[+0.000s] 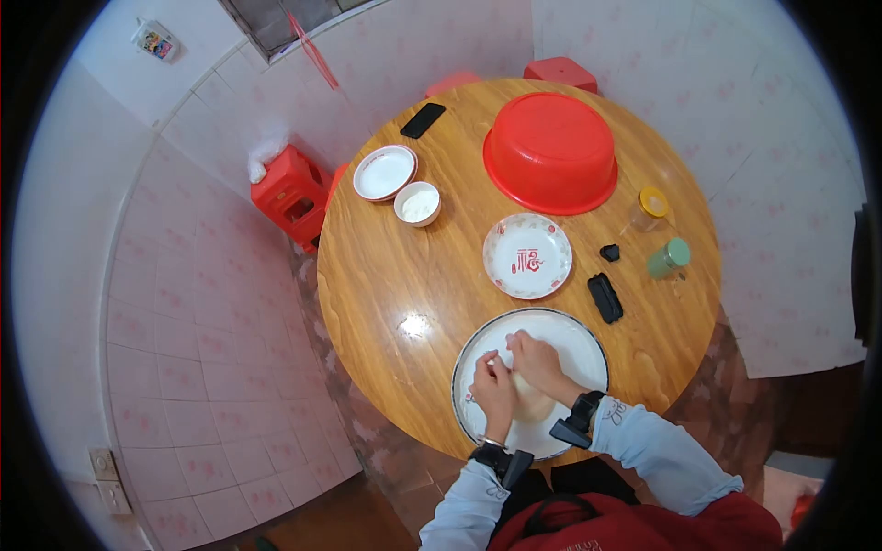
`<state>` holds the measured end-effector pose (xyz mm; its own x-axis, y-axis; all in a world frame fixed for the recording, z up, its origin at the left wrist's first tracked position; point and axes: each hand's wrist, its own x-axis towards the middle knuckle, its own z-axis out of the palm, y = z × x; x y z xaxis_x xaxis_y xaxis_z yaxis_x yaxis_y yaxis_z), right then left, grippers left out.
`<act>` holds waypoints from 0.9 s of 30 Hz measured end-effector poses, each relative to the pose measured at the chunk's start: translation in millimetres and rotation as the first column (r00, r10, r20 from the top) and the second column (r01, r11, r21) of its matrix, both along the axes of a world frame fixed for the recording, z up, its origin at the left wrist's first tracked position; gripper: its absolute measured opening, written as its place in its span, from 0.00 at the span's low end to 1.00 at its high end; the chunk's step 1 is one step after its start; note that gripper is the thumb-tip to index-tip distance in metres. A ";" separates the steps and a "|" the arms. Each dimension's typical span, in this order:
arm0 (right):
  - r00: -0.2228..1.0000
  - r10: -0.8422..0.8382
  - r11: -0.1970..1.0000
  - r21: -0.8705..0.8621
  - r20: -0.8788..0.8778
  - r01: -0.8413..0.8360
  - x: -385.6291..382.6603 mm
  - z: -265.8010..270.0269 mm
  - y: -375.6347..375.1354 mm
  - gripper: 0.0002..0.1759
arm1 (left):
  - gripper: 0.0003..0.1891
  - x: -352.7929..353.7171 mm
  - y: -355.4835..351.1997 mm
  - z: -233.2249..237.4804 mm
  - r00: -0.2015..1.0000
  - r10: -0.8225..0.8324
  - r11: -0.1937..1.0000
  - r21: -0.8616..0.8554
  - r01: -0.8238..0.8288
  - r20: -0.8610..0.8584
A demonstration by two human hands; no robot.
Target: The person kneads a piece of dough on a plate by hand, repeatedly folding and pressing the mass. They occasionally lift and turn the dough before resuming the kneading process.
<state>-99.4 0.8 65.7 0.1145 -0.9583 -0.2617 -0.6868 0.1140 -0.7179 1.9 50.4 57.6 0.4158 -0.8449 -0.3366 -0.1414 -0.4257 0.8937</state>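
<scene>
A large white plate with a dark rim [588, 354] lies at the table's near edge. On it rests a pale, smooth lump of dough [531, 404], partly covered by my forearms and hands. My left hand [494, 393] is over the plate's left half, beside the dough, its fingers curled together. Just right of it and slightly farther from me, my right hand [536, 360] is closed too, with its fingertips near those of the left. Whatever sits between the fingertips is too small to make out.
A patterned plate [501, 275] lies beyond. Farther off are an overturned red basin [551, 147], a bowl of white powder [419, 204], stacked plates [384, 173] and a phone [424, 120]. A yellow-lidded jar [652, 204], green-capped jar [670, 259] and black case [604, 298] stand right.
</scene>
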 end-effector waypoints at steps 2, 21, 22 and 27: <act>1.000 0.024 0.998 -0.053 -0.010 -0.025 -0.4 13.5 20.8 0.15 | 0.13 -9.7 14.0 2.3 0.986 -0.017 0.996 -0.083 0.031 0.168; 0.977 0.212 0.799 -0.573 -0.014 -0.182 -15.8 -31.4 64.0 0.10 | 0.19 -2.2 62.6 -52.9 0.785 -0.138 0.857 -0.324 0.400 0.604; 0.978 0.207 0.834 -0.523 0.000 -0.177 -16.7 -31.7 56.6 0.09 | 0.18 -1.3 55.5 -55.2 0.768 -0.157 0.857 -0.301 0.419 0.621; 0.989 0.072 0.896 -0.444 0.132 -0.006 -10.7 -45.1 21.3 0.08 | 0.15 3.4 11.6 -44.4 0.764 -0.221 0.833 -0.290 0.471 0.606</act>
